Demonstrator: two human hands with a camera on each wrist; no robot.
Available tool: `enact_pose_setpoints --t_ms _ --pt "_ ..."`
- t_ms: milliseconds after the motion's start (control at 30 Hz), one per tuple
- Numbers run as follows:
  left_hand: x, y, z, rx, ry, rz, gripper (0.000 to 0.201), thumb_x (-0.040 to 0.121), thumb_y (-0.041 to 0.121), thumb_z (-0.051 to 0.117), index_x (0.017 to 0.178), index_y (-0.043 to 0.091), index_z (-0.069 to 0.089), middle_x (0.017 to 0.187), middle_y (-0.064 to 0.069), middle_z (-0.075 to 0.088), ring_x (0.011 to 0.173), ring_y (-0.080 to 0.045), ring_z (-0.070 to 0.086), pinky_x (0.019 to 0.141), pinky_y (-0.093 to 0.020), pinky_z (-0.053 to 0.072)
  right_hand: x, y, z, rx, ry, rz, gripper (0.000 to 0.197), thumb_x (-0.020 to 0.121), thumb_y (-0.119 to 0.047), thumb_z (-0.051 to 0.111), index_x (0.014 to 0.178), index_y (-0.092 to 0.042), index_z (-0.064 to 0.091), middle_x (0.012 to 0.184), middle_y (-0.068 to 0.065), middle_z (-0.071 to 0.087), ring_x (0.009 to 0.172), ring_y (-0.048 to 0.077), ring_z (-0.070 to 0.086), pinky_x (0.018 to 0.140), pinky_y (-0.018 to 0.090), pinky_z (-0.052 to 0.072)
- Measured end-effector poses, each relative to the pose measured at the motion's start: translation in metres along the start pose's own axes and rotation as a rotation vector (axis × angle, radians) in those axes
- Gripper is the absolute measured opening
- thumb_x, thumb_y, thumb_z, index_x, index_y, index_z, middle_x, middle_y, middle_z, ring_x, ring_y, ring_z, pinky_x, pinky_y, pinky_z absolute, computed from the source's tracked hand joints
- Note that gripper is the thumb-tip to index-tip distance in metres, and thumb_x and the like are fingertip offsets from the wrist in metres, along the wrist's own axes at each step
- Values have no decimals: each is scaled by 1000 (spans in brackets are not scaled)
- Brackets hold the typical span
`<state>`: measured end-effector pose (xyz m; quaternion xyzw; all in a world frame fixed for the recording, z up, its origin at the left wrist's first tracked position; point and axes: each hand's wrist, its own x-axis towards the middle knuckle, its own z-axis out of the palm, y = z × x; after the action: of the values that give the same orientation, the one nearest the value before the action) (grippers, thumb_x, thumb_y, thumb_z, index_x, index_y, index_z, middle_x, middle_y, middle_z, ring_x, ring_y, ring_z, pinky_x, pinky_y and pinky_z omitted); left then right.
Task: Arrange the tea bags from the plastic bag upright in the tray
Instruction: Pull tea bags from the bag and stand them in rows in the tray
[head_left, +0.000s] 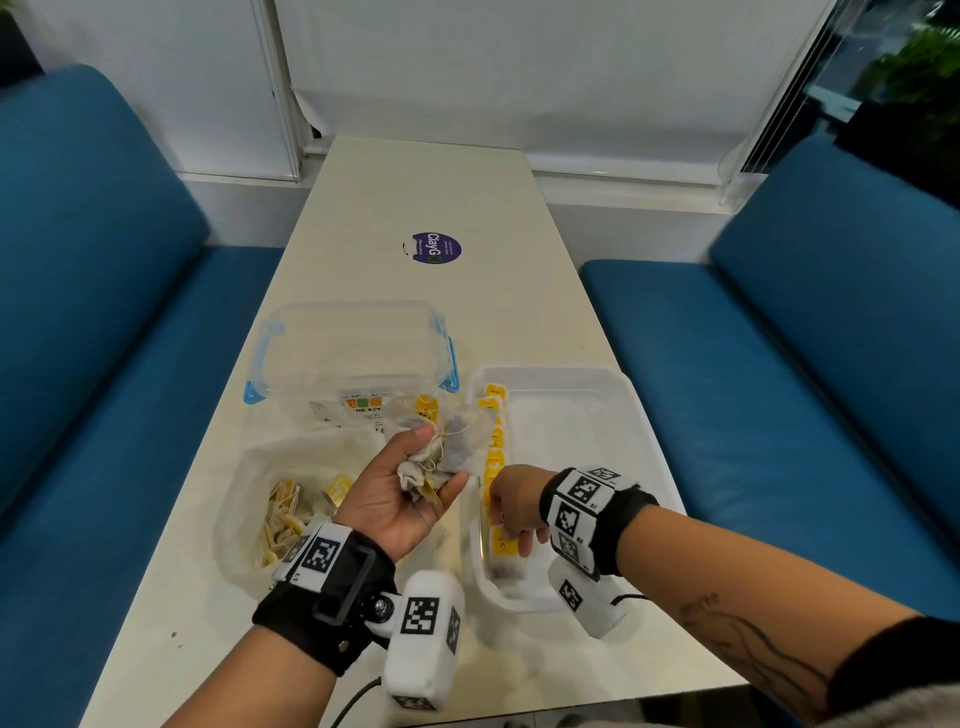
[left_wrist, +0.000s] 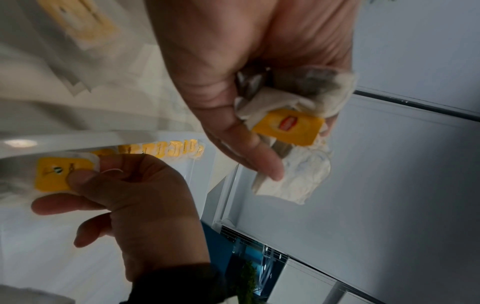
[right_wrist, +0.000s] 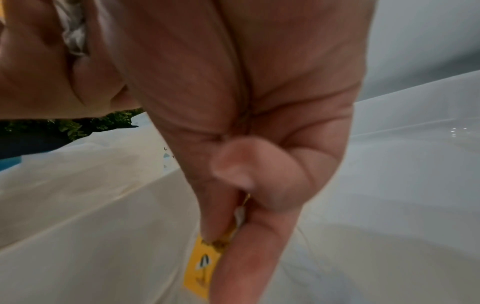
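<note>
Right hand (head_left: 511, 501) pinches tea bag (head_left: 503, 540) inside tray (head_left: 631, 415)

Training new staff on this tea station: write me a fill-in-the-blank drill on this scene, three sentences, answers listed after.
1. The left hand holds a bunch of ____ above the table.
2. The right hand lowers one tea bag into the white ____.
3. The tags of the row of tea bags already in the tray are coloured ____.

Missing words: tea bags; tray; yellow
</note>
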<state>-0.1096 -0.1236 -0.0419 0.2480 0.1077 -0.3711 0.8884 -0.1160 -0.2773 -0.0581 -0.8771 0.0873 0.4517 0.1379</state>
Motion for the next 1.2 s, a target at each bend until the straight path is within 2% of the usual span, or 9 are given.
enact_pose_setpoints --t_ms 133,333,433,533,667,867,1000,1100,1200 --pt "0 -1 1 27 13 8 57 6 12 94 60 12 73 76 -7 74 55 -18 69 46 -31 57 8 -3 1 12 -31 28 9 90 -4 57 99 -2 55 67 8 60 50 15 59 54 27 48" --pt "2 -3 1 57 54 -4 48 20 12 94 63 11 73 75 -7 74 62 -20 71 45 -31 56 6 -7 -2 -47 -6 11 8 88 -8 62 93 -5 57 57 5 61 56 16 68 52 25 47" --pt "2 -4 5 95 119 6 10 71 15 68 79 12 63 71 -6 73 60 -18 71 45 -30 56 -9 -3 -18 -9 151 -47 15 89 -16 62 97 -8 51 85 8 60 81 24 69 48 21 44" --pt "6 -4 6 105 129 18 12 74 17 60 85 12 61 73 -7 73 62 -19 71 47 -29 57 -27 14 -43 210 406 -198 10 87 -16 63 85 -14 53 87 6 61 68 17 62 32 11 36" --pt "11 -6 17 124 137 6 12 87 16 54 81 12 63 72 -7 73 61 -19 71 46 -29 57 -60 33 -58 591 648 -441 20 86 -2 57 78 -20 56 71 0 63 63 11 61 39 20 39" --pt "18 -12 37 157 120 -1 44 90 18 51 53 12 73 68 -7 72 58 -17 70 47 -27 55 -74 42 -47 803 621 -683 53 75 23 35 92 -24 53 81 4 61 67 8 60 45 29 42" --pt "22 -12 42 181 152 -48 11 80 17 60 81 9 67 75 -10 72 60 -19 70 47 -27 55 -79 53 -47 586 714 -784 55 80 19 42 96 -29 64 89 -4 64 72 -1 59 49 20 46" --pt "26 -12 40 211 163 -97 30 67 18 65 96 9 62 82 -11 71 63 -20 71 45 -26 56 -84 57 -53 351 729 -779 34 84 9 58 99 -18 73 88 -19 62 80 -12 56 67 3 43" --pt "26 -11 40 238 176 -83 29 65 17 67 92 10 61 78 -10 70 60 -19 70 44 -25 55 -85 59 -58 236 780 -775 24 82 0 66 99 -16 75 88 -14 66 80 -8 57 75 5 44"
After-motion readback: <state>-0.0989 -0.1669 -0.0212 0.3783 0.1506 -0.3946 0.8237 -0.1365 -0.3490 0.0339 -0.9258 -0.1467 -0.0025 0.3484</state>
